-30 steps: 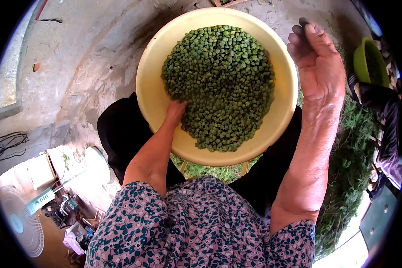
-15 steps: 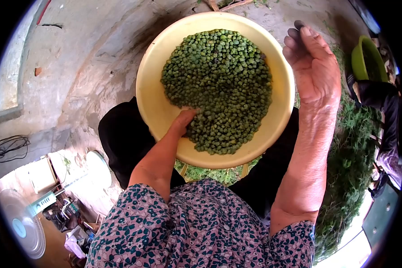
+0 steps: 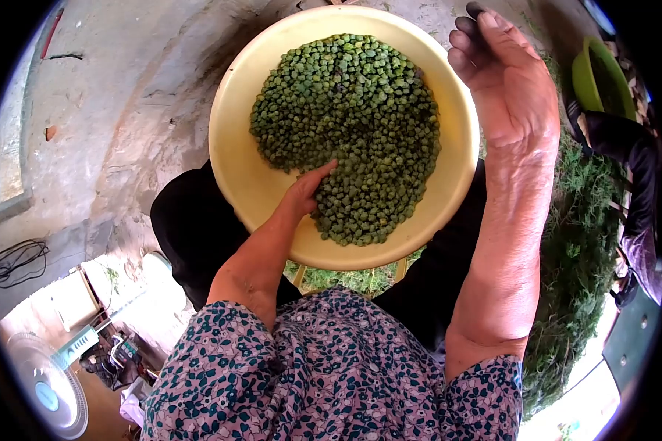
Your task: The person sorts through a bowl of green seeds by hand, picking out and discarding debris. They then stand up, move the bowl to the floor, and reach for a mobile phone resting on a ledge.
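A large pale-yellow basin (image 3: 235, 154) holds a heap of small round green pods (image 3: 346, 103). My left hand (image 3: 308, 188) reaches into the near left part of the heap. One finger is stretched out over the pods; the other fingers are mostly hidden. My right hand (image 3: 509, 84) is raised by the basin's right rim, palm turned inward. Its fingers are loosely curled and apart from the palm, with dark-stained tips, and I see nothing in them.
Beneath the basin, the legs of a yellow stand (image 3: 400, 270) show. Cut green foliage (image 3: 566, 294) lies along the right, with a green tub (image 3: 603, 81) farther back. A fan (image 3: 48, 389) stands at lower left, and a coiled cable (image 3: 18, 263) is near the wall.
My left hand has moved slightly right and up, its finger now showing on top of the pods. The basin and my right hand appear slightly higher and further left in view.
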The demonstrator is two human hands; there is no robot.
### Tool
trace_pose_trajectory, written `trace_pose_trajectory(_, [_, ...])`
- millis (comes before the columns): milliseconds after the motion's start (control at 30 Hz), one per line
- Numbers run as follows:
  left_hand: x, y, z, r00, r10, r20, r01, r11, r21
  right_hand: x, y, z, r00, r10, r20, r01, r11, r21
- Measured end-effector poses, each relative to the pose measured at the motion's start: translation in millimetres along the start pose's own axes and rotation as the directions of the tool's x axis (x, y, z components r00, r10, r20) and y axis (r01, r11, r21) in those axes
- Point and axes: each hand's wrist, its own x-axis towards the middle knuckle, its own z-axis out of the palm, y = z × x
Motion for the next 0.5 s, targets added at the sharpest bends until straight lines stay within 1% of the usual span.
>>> trace_pose_trajectory(100, [-1,1,6,0.999,-0.018,-0.031,0.017,0.999,-0.046,0,1,2,1.0,0.002,-0.023,-0.002,1.0,-0.001])
trace_pose_trajectory(167, [-4,2,16,0.999,-0.004,-0.036,0.0,0.993,-0.115,1,3,1,1.0,0.001,0.024,-0.001,1.0,0.007])
trace_pose_trajectory(200, [14,-7,-1,0.999,0.0,-0.036,-0.004,0.993,-0.117,2,3,1,1.0,0.001,0.028,-0.001,1.0,0.007])
trace_pose_trajectory(233, [46,-24,-30,0.968,0.229,0.101,-0.239,0.965,0.11,4,4,1,0.998,0.037,0.045,-0.038,0.999,0.017])
trace_pose_trajectory(267, [63,-33,-46,0.872,0.402,0.279,-0.476,0.83,0.292,5,4,0,0.995,0.074,0.06,-0.075,0.997,0.026])
trace_pose_trajectory(300, [18,-24,-2,0.651,0.651,0.391,-0.747,0.46,0.48,7,8,-3,0.995,0.074,0.062,-0.076,0.997,0.027])
trace_pose_trajectory(333, [1,-10,30,0.649,0.653,0.391,-0.749,0.458,0.479,10,12,-6,0.995,0.06,0.076,-0.061,0.998,0.012])
trace_pose_trajectory(367, [-9,0,59,0.839,0.484,0.247,-0.529,0.831,0.171,12,14,-7,0.995,0.044,0.089,-0.044,0.999,-0.003])
trace_pose_trajectory(400, [-16,8,83,0.954,0.219,0.204,-0.177,0.963,-0.205,12,13,-6,0.995,0.04,0.091,-0.04,0.999,-0.004])
trace_pose_trajectory(433, [-22,12,101,0.953,0.221,0.207,-0.179,0.962,-0.205,12,14,-2,0.998,0.028,0.049,-0.031,0.998,0.063])
trace_pose_trajectory(467, [-27,13,115,0.934,0.245,0.261,-0.203,0.963,-0.176,12,15,0,1.0,0.021,0.005,-0.022,0.991,0.129])
trace_pose_trajectory(500, [-33,14,126,0.912,0.265,0.313,-0.229,0.962,-0.149,14,15,-5,1.0,0.022,0.006,-0.023,0.992,0.128])
